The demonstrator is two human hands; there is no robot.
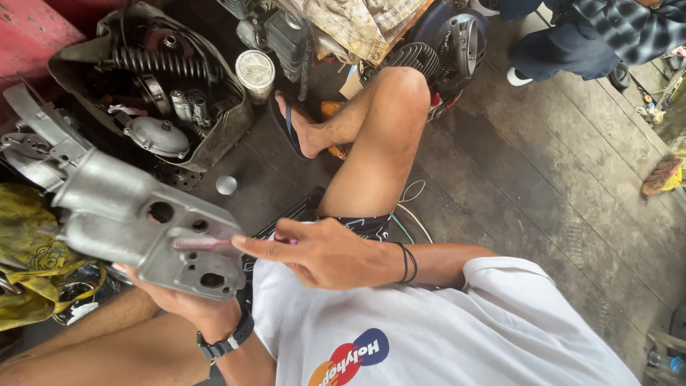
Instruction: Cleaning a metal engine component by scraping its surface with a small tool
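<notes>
- Head view: person seated low on a plank floor [543, 179], one knee raised, white shirt.
- Left hand [182, 297] cupped under a grey cast-metal engine casing [136, 218], fingers wrapped round its lower edge, propping it flat-face up across the lap.
- Right hand [325, 251] curled shut on a pink-handled brush [204, 244], forefinger laid along the handle; bristle end rests on the casing's flat face, between the bolt holes.
- Casing face looks dull but mostly free of grime where the brush sits; the far end, toward the red wall, shows darker patches. My judgement: cleaning is under way, near face largely done, far end and bores left.
- A yellow rag [28, 250] lies bunched just beside the casing.
- An open case of parts [153, 93] on the floor: coil spring, round cover, small cylinders. No sign of any being refitted.
- A tin can [255, 71] stands near the sandalled foot.
- Another person's legs at the top right corner, well apart.
</notes>
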